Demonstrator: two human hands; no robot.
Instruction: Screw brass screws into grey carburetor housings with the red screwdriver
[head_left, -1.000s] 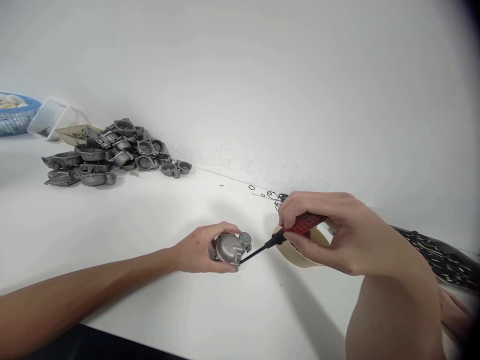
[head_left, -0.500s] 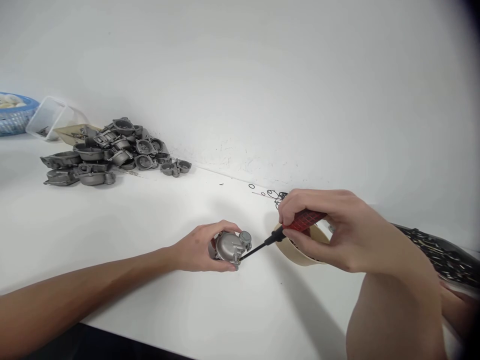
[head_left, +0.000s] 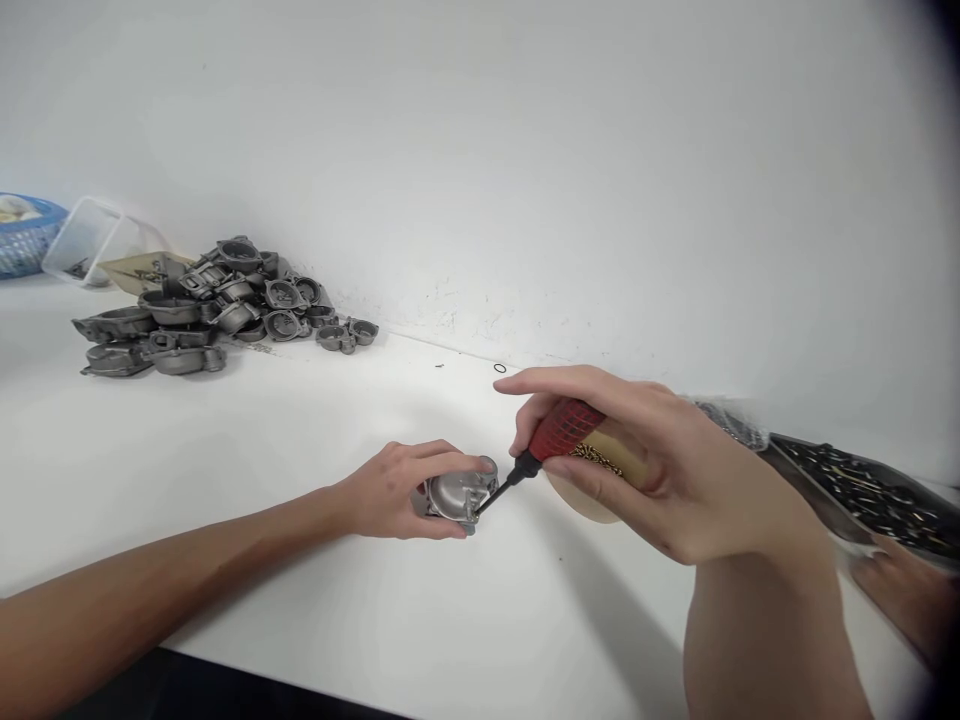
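My left hand (head_left: 409,490) grips a small grey metal carburetor float bowl (head_left: 454,497) just above the white table, fingers over its top and thumb along its lower side. In my right hand (head_left: 622,460) is a screwdriver (head_left: 566,425) with a red and black handle. Its dark shaft slants down to the left, and the tip meets the lower right edge of the bowl. My right index finger is stretched out past the handle. Partly behind that hand stands a round tan container (head_left: 585,500) with small brass-coloured screws (head_left: 598,459) in it.
Several grey metal bowls (head_left: 240,290) lie heaped at the back left. Beside them are a tan tray (head_left: 135,270), a clear plastic box (head_left: 86,240) and a blue basket (head_left: 30,240). A black O-ring (head_left: 500,368) lies near the wall. Another person's hand (head_left: 904,590) is by a tray of dark parts (head_left: 862,490).
My right hand has shifted left and its index finger has straightened. The screwdriver stands steeper, its tip still at the bowl. My left fingers reach further over the bowl.
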